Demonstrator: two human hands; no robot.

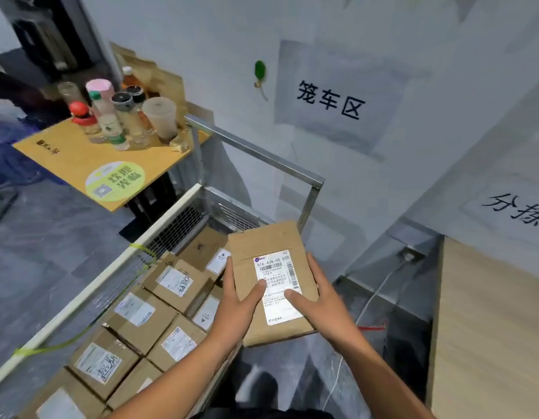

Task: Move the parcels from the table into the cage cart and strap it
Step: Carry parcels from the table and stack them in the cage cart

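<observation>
The parcel, a flat brown cardboard box with a white shipping label on top, is held in the air in both hands, over the near right corner of the cage cart. The left hand grips its left edge and the right hand its right edge. Both thumbs press down on the label, while the fingers are clamped along the sides and reach underneath, where they are hidden.

Below and to the left, the packed parcels lie in close rows inside the cart, most with labels facing up. A yellow-green strap is tied round the cart's white top rail, and a second piece trails off the rail nearer the camera. The cart's far end has wire mesh and a bare metal frame rising above it.

To the right stands a pale wooden tabletop. A white cable runs across the dark floor between it and the cart.

Beyond the cart, an orange tabletop carries a cluster of bottles and cups and a round green sticker. On the wall behind hang a paper sign with three black characters, a small green object, and a second sign, cut off at the right edge.
</observation>
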